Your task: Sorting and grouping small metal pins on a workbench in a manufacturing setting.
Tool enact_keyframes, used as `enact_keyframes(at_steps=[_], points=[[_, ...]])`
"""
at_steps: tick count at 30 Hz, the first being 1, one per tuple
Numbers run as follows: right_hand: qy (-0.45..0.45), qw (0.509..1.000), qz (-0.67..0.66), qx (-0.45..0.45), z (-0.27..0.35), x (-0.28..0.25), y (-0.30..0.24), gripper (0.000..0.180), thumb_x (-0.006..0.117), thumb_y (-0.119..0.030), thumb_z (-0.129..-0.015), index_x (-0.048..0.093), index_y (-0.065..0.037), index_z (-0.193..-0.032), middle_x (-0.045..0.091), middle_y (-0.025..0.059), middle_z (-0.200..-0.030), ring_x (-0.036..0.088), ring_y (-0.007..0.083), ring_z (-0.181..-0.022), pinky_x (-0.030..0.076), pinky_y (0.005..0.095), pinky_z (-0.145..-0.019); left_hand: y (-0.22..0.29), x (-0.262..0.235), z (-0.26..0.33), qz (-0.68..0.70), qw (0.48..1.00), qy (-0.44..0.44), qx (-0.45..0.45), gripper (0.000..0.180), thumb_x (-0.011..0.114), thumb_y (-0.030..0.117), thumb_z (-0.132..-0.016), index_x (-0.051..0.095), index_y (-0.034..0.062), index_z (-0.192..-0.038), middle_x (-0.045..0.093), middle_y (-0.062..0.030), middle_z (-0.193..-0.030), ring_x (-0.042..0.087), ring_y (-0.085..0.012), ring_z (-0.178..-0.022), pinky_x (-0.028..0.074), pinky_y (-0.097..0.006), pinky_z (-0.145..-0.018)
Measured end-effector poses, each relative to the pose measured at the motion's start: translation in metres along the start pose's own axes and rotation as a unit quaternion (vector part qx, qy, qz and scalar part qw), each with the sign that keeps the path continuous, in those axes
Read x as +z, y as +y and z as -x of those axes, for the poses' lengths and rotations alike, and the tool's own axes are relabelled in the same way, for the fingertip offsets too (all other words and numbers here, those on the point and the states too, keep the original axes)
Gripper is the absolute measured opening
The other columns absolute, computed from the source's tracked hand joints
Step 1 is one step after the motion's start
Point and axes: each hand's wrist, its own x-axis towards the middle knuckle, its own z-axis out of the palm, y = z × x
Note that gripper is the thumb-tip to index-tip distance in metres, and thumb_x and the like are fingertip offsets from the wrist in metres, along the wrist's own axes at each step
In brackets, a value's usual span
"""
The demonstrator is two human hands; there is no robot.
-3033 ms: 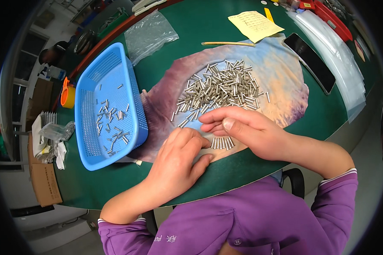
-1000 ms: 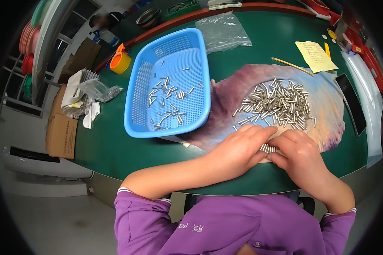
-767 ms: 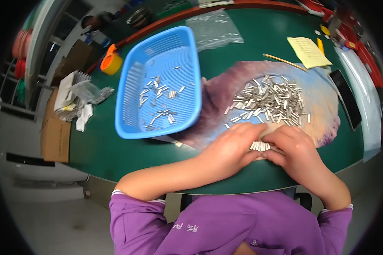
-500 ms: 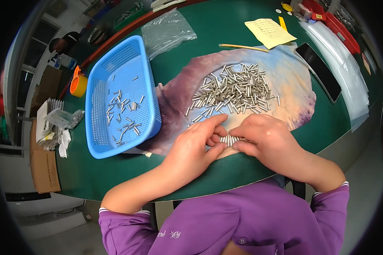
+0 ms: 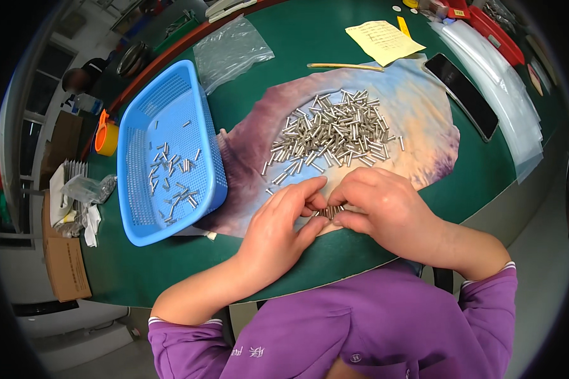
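Note:
My left hand [image 5: 275,228] and my right hand [image 5: 389,203] meet at the near edge of a tie-dyed cloth [image 5: 433,136]. Between their closed thumbs and fingers is a short row of small silvery metal pins [image 5: 329,211], set side by side. Both hands grip this row from opposite ends, and the fingers partly cover it. Just beyond them lies a loose pile of similar metal pins [image 5: 338,129]. To the left, a blue perforated plastic basket [image 5: 134,235] contains several scattered pins [image 5: 186,165].
A clear plastic bag [image 5: 231,50] lies behind the basket. A thin stick [image 5: 344,66], a yellow note [image 5: 385,43] and a black phone [image 5: 461,95] surround the cloth's far side. Plastic sheets [image 5: 493,88] line the green table's [image 5: 354,262] right side. An orange-yellow container [image 5: 106,138] stands left.
My view has shifted slightly, moving the table items left in the picture. My hands stay closed around the row of pins, and less of the row shows between my fingers.

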Motion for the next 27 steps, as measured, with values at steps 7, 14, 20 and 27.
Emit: enact_keyframes(at_steps=[7,14,20,27], points=[[-0.01,0.999,-0.045,0.022,-0.001,0.003,0.001,0.023,0.075,-0.01,-0.077,0.06,-0.006,-0.093,0.063,0.0104,-0.087,0.062,0.0322,-0.084,0.05,0.0424,-0.073,-0.001,0.002,-0.001,0.032,0.999,-0.008,-0.013,0.061,0.072,-0.005,-0.078,0.049,0.0032,-0.134,0.061,-0.0089,-0.1,0.063,-0.021,-0.092,0.054,-0.031,-0.081],[-0.02,0.996,-0.07,0.046,-0.003,0.002,0.001,0.022,0.076,-0.011,-0.076,0.061,-0.006,-0.09,0.064,0.0091,-0.082,0.065,0.0296,-0.08,0.051,0.041,-0.07,-0.004,0.006,-0.001,0.089,0.995,0.003,-0.04,0.067,0.07,-0.009,-0.08,0.043,0.003,-0.14,0.056,-0.0097,-0.109,0.061,-0.0181,-0.093,0.054,-0.029,-0.083],[-0.026,0.995,-0.084,0.054,-0.005,0.0,0.001,0.02,0.076,-0.011,-0.076,0.061,-0.006,-0.089,0.064,0.0097,-0.082,0.065,0.0297,-0.079,0.052,0.0409,-0.069,-0.005,0.007,-0.002,0.117,0.992,0.0,-0.054,0.072,0.07,-0.009,-0.079,0.039,0.0028,-0.144,0.055,-0.0108,-0.112,0.062,-0.0176,-0.092,0.053,-0.029,-0.083],[-0.067,0.997,-0.05,-0.003,-0.011,0.001,0.0,0.024,0.075,-0.01,-0.076,0.063,-0.005,-0.096,0.063,0.0103,-0.087,0.063,0.0296,-0.083,0.05,0.041,-0.072,-0.006,0.008,-0.001,0.111,0.992,-0.012,-0.053,0.083,0.07,-0.01,-0.079,0.029,0.0018,-0.15,0.054,-0.0138,-0.118,0.064,-0.0181,-0.093,0.054,-0.03,-0.084]])
